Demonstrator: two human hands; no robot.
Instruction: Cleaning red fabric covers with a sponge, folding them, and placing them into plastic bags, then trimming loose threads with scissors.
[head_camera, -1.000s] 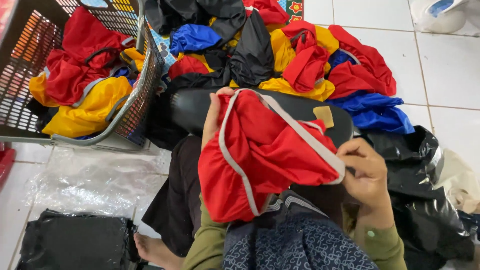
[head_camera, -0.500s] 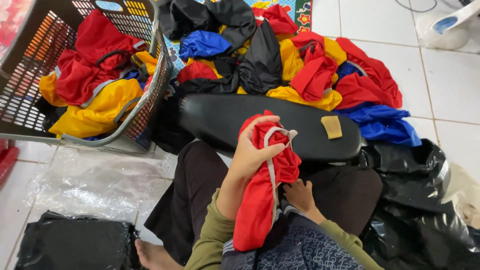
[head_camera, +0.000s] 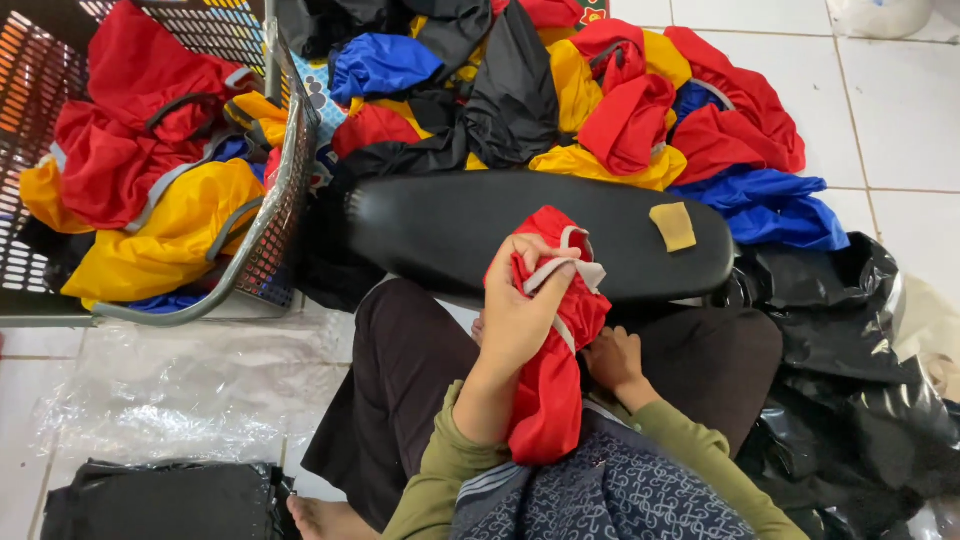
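Left hand (head_camera: 520, 310) clenched around bunched red cloth (head_camera: 550, 380) near its grey strap (head_camera: 565, 270). Right hand (head_camera: 612, 358) pinches lower fold. Likely light, limp, slippery; grip at strap.

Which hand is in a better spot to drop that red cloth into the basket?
Probably the left hand: it grips the bunched red fabric piece with grey trim, on the side of the grey plastic basket. The right hand sits lower, beside the cloth.

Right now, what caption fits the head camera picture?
Left hand bunches a red cloth over the lap, right hand beside it.
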